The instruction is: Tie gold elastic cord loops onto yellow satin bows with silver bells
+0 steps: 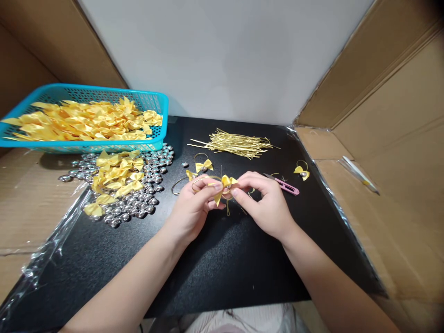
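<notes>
Two forearms [138, 273] extend, two hands [268, 203] pinching seemingly one bow [227, 181].

You've got cardboard [391, 88] both sides, white panel [225, 60] behind the black surface [236, 273], clear film [57, 247] on its side edges, slim pointed item [359, 174] right.

The single view looks from the person's head, facing forward and down across the table [222, 277]. It sits above the near edge, close enough that the forearms [133, 282] enter from the bottom corners, with the left hand [194, 203] and right hand [267, 201] near the middle. A pale wall [208, 55] fills the top, cardboard [391, 78] the sides.
</notes>
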The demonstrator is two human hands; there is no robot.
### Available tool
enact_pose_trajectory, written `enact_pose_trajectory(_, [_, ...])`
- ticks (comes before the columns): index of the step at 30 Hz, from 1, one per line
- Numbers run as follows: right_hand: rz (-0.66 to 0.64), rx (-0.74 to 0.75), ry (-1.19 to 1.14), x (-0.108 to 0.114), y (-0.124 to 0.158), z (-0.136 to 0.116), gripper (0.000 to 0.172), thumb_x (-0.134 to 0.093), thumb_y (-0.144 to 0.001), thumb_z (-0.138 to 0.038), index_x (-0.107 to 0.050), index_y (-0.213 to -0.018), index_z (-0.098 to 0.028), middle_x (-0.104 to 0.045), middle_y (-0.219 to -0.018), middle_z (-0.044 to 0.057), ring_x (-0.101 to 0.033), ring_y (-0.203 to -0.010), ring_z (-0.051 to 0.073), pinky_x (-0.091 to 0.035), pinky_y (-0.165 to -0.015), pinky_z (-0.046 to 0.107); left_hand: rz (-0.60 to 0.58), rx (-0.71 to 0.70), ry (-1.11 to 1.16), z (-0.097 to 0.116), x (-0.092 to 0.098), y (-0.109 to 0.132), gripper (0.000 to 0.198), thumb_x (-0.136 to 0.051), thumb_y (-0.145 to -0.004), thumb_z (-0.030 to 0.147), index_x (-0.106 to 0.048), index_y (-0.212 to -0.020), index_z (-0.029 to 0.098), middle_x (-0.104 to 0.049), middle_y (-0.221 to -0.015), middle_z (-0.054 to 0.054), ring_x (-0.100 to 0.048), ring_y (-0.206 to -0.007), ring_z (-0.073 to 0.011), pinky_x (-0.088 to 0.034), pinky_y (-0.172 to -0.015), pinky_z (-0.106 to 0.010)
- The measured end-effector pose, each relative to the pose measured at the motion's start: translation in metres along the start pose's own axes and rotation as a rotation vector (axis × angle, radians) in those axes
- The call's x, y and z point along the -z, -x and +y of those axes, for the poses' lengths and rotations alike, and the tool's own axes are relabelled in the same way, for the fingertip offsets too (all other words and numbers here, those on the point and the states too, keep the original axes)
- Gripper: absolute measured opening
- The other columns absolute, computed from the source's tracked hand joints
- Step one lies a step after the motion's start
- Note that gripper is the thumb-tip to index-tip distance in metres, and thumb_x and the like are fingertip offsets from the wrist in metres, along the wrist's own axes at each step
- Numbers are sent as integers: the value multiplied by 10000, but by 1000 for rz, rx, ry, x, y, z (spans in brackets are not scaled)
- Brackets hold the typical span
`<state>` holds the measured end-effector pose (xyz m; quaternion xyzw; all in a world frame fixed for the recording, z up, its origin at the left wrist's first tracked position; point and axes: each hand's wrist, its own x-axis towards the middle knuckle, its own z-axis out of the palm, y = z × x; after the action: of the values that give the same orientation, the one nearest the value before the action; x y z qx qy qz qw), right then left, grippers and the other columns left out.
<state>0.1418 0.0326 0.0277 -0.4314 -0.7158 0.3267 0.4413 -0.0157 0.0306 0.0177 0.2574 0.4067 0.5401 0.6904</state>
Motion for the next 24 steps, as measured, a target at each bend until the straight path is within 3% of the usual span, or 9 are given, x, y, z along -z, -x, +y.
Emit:
enact_pose_trajectory(5, [-126, -149, -219, 2, -1, 6, 146, -615, -852, -199, -699, -740, -159, -687, -780, 33, -628, -750, 158, -493, -724, 294, -13, 9, 27, 1, -1, 1, 219, -879, -511, 202, -676, -581, 157, -675, -568, 16, -629, -507, -95, -495, -436, -147])
enact_pose_trajectory(9, [-94, -140, -213, 0, 0, 6, 124, -621, -841, -189, -694, -745, -161, -679, -772, 23, -610, -741, 145, -478, -715, 278, -37, 2, 22, -1, -1, 0, 224, -881, -521, 214, -682, -593, 142, -682, -589, 7, -631, -519, -95, -508, -443, -150])
enact_pose_trajectory(13, [-20, -32, -92, -3, 2, 2, 106, -622, -804, -119, -663, -718, -166, -671, -765, 18, -616, -750, 143, -467, -739, 283, -48, -3, 33, -2, 1, -1, 226, -884, -518, 209, -681, -592, 140, -677, -577, 10, -622, -502, -86, -505, -445, -146])
enact_pose_trajectory(18, [-32, 57, 64, -3, 3, 0, 125, -601, -777, -81, -637, -709, -179, -673, -771, 10, -611, -760, 155, -436, -760, 312, -77, -3, 42, 0, 0, 1, 219, -877, -517, 204, -676, -577, 140, -680, -562, 5, -622, -490, -88, -488, -443, -142])
enact_pose_trajectory(24, [7, 146, 330, -6, 5, 7, 110, -614, -774, -103, -609, -702, -186, -672, -760, -13, -582, -752, 149, -348, -766, 329, -60, 33, 67, 2, -2, 2, 250, -868, -513, 196, -629, -552, 138, -641, -504, 29, -506, -395, -32, -401, -405, -117])
